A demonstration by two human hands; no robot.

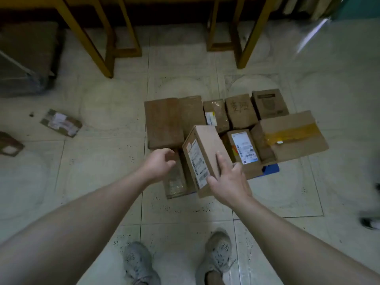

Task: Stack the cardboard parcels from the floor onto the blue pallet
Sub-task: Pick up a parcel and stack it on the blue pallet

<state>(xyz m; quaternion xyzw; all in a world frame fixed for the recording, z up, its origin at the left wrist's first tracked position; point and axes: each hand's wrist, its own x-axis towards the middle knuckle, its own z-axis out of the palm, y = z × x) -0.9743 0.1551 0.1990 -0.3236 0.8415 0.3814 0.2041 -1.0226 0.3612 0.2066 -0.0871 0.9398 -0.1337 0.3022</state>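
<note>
Pale floor tiles [102,112] spread all around. One brown parcel [205,149] with a white label on its side sits tilted above the packed parcels [164,120] that cover the blue pallet [272,168]. The right hand [228,182] grips its near end between thumb and fingers. The left hand [159,163] hangs just left of it, loosely curled, holding nothing. Two small parcels [61,123] lie on the floor at the left. Yellow wooden legs [86,38] stand far off.

Head camera looks steeply down, near the parcels [205,157].
</note>
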